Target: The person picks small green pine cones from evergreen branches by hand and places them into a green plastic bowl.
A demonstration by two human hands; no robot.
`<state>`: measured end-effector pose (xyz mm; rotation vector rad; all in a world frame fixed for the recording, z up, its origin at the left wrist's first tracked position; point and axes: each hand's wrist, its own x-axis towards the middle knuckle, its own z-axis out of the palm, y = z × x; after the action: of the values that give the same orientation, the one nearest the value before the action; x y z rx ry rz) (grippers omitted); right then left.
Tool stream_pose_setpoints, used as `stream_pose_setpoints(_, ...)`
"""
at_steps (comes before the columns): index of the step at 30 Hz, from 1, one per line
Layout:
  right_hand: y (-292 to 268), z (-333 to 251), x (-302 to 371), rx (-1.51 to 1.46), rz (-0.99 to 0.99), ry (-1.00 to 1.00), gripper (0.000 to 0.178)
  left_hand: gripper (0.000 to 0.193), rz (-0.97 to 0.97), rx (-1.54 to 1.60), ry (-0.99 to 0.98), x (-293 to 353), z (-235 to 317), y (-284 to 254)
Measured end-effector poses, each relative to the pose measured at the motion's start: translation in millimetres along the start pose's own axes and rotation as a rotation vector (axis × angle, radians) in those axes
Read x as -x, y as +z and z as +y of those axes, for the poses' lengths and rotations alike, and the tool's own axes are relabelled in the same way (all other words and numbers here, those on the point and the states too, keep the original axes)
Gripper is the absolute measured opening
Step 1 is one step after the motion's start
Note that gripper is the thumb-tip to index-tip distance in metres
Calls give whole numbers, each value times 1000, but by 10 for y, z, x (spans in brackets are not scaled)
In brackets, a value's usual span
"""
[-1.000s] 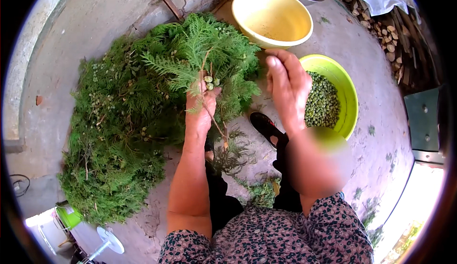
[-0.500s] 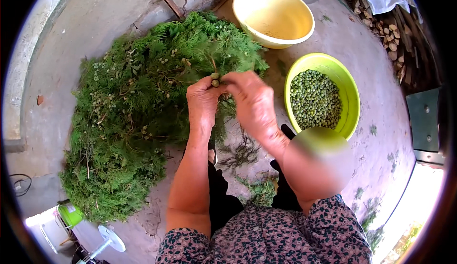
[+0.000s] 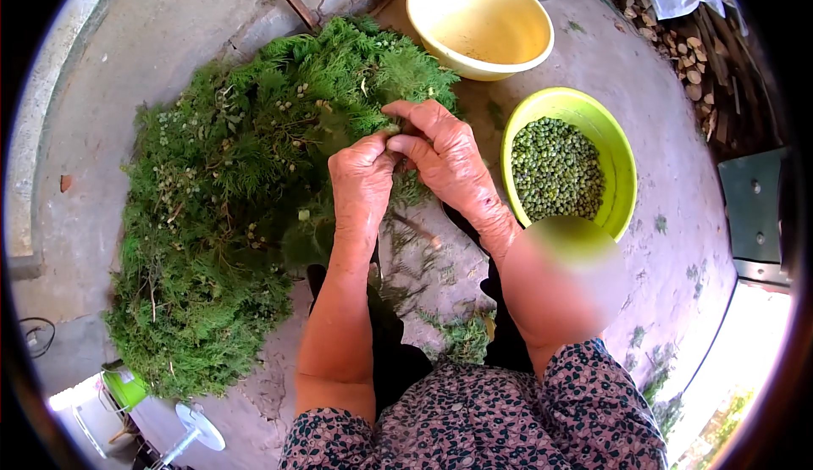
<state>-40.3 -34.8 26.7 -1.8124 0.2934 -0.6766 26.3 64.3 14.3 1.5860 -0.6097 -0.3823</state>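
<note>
My left hand (image 3: 362, 178) and my right hand (image 3: 449, 152) meet over the near right edge of a heap of green conifer branches (image 3: 212, 207). Thumb and fingers of the left are pinched on a small green cone (image 3: 392, 130), mostly covered by the fingertips. My right thumb touches the left fingertips, while its forefinger arches above them; what lies in its curled fingers is hidden. Small pale cones dot the branches. To the right stands a lime-green basin (image 3: 622, 165) partly filled with loose green cones (image 3: 559, 169).
Beyond the lime basin sits a pale yellow basin (image 3: 483, 21). Chopped firewood (image 3: 694, 72) is stacked at far right, near a dark green metal box (image 3: 752, 207). Loose sprigs (image 3: 461, 339) lie between my legs. A bright green bucket (image 3: 125, 388) is at lower left.
My right hand has turned, its forefinger lifting away from the pinch. The cones seen at the left fingertips are now mostly hidden. A blurred green patch appears beside my left forearm.
</note>
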Motion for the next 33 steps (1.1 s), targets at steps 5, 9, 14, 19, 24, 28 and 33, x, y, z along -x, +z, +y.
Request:
stream_pose_setpoints(5,-54,-48,-24,-228,-107,272,13,12,-57,78,-37,50,137,12)
stream_pose_setpoints(9,-66,3,-17,-439,-75,377,8,11,-136,168,-14,45,87,-6)
stream_pose_setpoints(14,-77,13,-18,-899,-16,523,15,10,-107,336,-76,40,102,21)
stream_pose_setpoints(19,-13,-136,-35,-910,41,510,10,7,4,65,-35,-15,-65,-73)
stream_pose_setpoints(24,-18,-49,2,-633,-130,446,18,4,29,-116,102,-4,-22,-39)
stream_pose_setpoints(28,28,0,-3,33,-66,50,17,3,64,-135,96,28,27,25)
stream_pose_setpoints(33,61,-67,14,-168,4,270,7,7,14,-118,22,28,3,-53)
